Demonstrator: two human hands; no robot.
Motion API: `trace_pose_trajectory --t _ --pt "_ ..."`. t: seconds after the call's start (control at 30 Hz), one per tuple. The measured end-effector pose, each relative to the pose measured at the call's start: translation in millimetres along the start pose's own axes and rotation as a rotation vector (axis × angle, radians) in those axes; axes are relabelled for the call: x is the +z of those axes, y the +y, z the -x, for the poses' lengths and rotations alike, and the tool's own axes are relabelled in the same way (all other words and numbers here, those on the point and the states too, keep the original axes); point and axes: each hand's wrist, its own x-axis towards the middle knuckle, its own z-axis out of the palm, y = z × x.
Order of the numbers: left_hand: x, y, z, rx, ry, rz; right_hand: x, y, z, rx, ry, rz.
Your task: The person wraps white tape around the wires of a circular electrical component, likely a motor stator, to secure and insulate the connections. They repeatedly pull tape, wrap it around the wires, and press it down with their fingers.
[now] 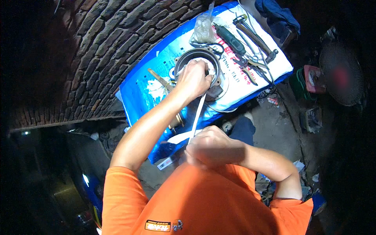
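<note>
My left hand [194, 78] reaches into a round dark metal housing [214, 59], which looks like a motor casing with lugs on its rim. Its fingers are curled at the opening, over some whitish material; what they grip is hidden. A narrow white strip [197, 116] stretches from the near side of the casing down to my right hand [211, 145]. Close to my chest, that hand is closed in a fist around the strip's lower end. Left of the casing lies a wooden-handled tool, perhaps a hammer [158, 79].
A blue-and-white printed sack [244, 92] covers the work surface. Near its far right lie a green power tool [230, 39], pliers [247, 72], a hammer [270, 55] and a clear plastic bag [204, 29]. A brick wall [113, 43] borders the far left; a fan [340, 74] stands right.
</note>
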Motion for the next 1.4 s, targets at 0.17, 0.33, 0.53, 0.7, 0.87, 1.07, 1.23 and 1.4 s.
trace_pose_trajectory --t 0.17,0.33,0.53,0.7,0.87,1.07,1.23,1.4 --pt "-9.2 12.0 -21.4 -0.214 -0.405 -0.080 -13.9 9.3 -8.2 -0.021 -0.239 -0.017" --pt "-10.1 13.1 -24.3 -0.217 -0.372 0.017 -3.8 20.6 -21.2 -0.225 -0.115 -0.044" --pt "-2.2 24.3 -18.8 -0.323 -0.294 0.087 0.3 34.0 -36.3 -0.395 -0.064 -0.203" --pt "1.1 25.1 -19.0 -0.324 -0.246 0.115 12.0 38.0 -44.7 -0.362 -0.045 -0.298" --pt "0.9 22.4 -19.4 -0.346 -0.258 0.118 27.7 36.9 -47.0 -0.345 0.009 -0.389" --pt "-1.8 24.7 -22.5 -0.319 -0.281 0.068 43.2 48.8 -65.2 -0.449 -0.078 -0.133" --pt "7.0 1.1 -13.4 -0.252 -0.247 0.157 -3.6 7.4 -64.7 0.051 -0.313 -0.111" --pt "-23.2 3.0 -1.4 0.082 0.142 0.247 -72.6 -32.8 -13.4 0.166 -0.034 -0.208"
